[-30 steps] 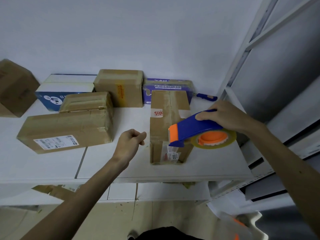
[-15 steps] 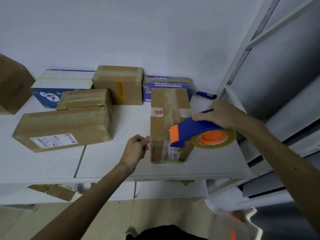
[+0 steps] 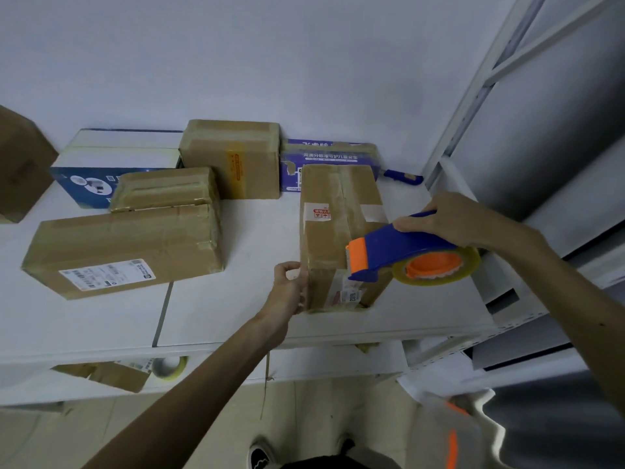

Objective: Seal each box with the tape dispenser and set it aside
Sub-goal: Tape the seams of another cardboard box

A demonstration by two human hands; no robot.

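Cardboard box is lying on the table, long axis running toward the wall; left hand is curling its fingers round the near-left edge, right hand is gripping the tape dispenser, nose pointing left.

I see a blue tape dispenser with orange head and hub, a brown box, a white table.

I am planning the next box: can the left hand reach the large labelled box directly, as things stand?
Probably yes. The left hand holds the near corner of the narrow box; only bare table lies between it and the large labelled box.
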